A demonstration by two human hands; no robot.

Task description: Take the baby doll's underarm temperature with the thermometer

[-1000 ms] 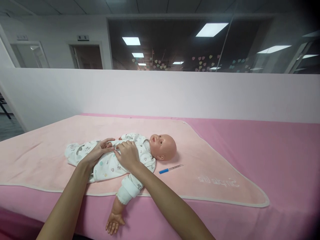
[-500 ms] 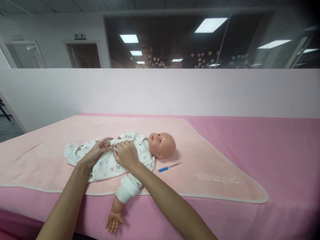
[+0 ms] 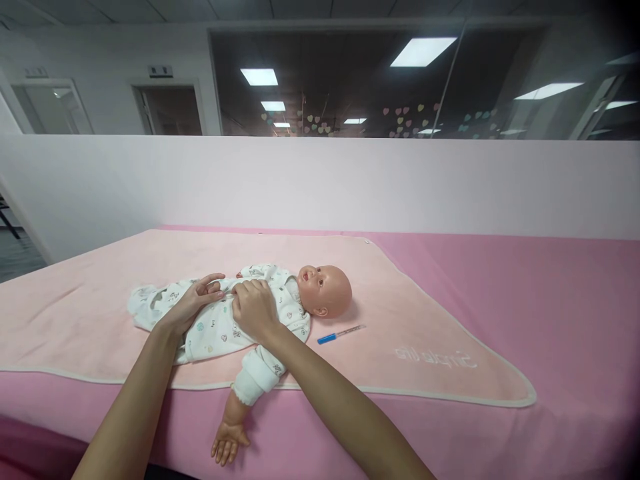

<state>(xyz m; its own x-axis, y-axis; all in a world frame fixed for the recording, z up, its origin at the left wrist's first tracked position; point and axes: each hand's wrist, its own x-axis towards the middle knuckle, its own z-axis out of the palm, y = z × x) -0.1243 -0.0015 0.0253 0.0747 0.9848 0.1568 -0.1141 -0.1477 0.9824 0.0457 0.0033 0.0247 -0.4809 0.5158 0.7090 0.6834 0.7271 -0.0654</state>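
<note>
A baby doll [image 3: 325, 290] lies on its back with its head to the right, dressed in a white printed romper [image 3: 220, 339]. Over the romper's front, my left hand [image 3: 197, 298] has its index finger stretched out, while thumb and curled fingers come together on the cloth. Just to the right, my right hand [image 3: 255, 310] is closed on the fabric at the doll's belly, its fingertips partly hidden. One doll arm [image 3: 233, 427] reaches toward me, with a thick folded cuff [image 3: 257, 377] above the wrist. Near the head rests a thermometer [image 3: 341, 335] with a blue end.
Beneath the doll is a peach blanket [image 3: 400, 313] with white edging and lettering, laid over a pink table cover [image 3: 575, 320]. A white partition [image 3: 350, 187] rises behind the table. Beyond it are a dark window [image 3: 340, 73] and doorways.
My right hand has shifted slightly right and its fingers have curled in more on the romper. My left hand, the doll and the thermometer look the same.
</note>
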